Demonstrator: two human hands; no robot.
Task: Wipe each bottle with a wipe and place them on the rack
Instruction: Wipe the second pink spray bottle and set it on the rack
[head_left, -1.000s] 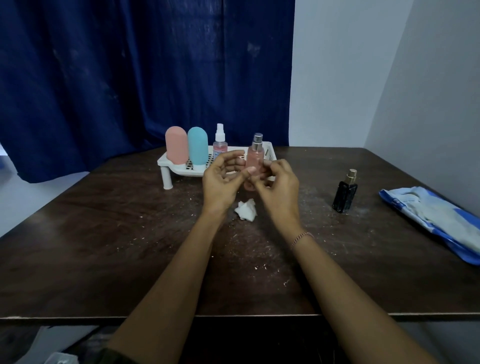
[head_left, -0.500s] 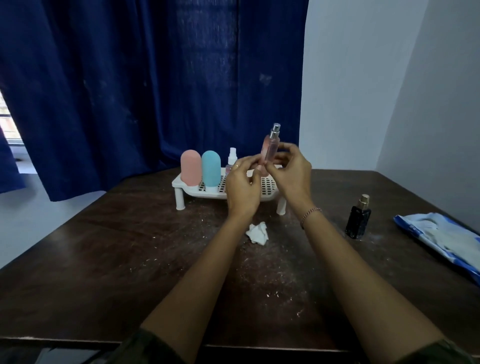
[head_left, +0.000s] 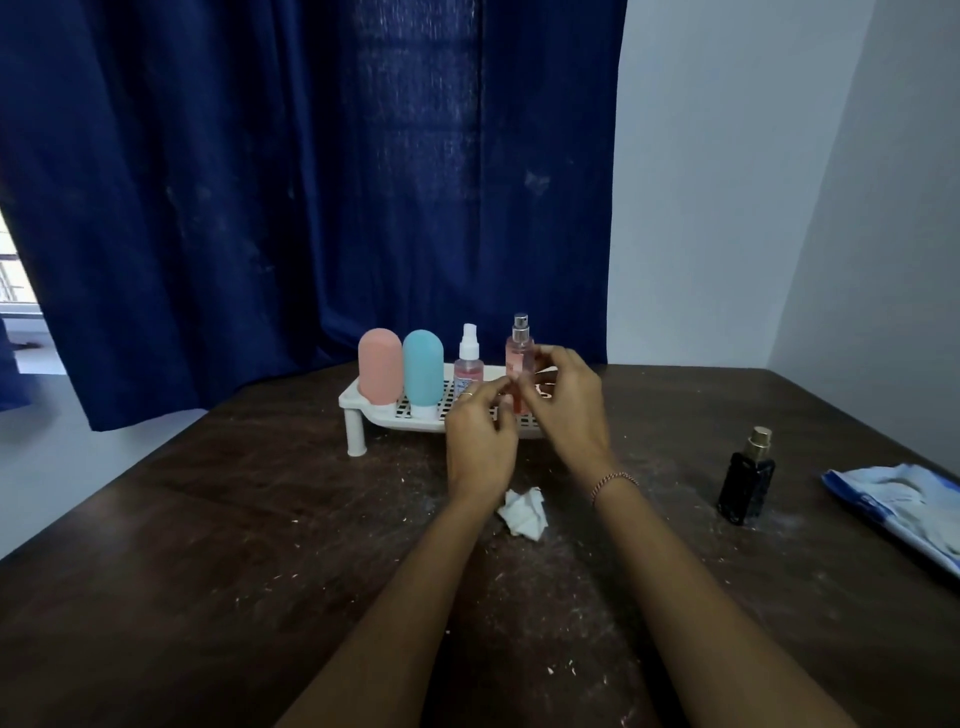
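Observation:
A white slotted rack (head_left: 357, 401) stands at the table's far middle. On it, from the left, are a pink tube (head_left: 380, 371), a blue tube (head_left: 423, 371), a small spray bottle with a white cap (head_left: 468, 358) and a tall pink spray bottle with a silver cap (head_left: 519, 349). My right hand (head_left: 563, 410) curls round the lower part of the tall pink bottle, which stands upright on the rack. My left hand (head_left: 480, 441) hovers just in front of the rack, fingers loosely curled, holding nothing. A crumpled white wipe (head_left: 523, 512) lies on the table between my wrists.
A black bottle with a gold cap (head_left: 747, 483) stands on the table to the right. A blue and white wipe pack (head_left: 904, 504) lies at the right edge. The dark wooden table (head_left: 234, 545) is speckled with white crumbs. A blue curtain hangs behind.
The tall pink bottle, held tilted in the air by both hands, has come down upright onto the rack. My left hand has let go of it and drawn back.

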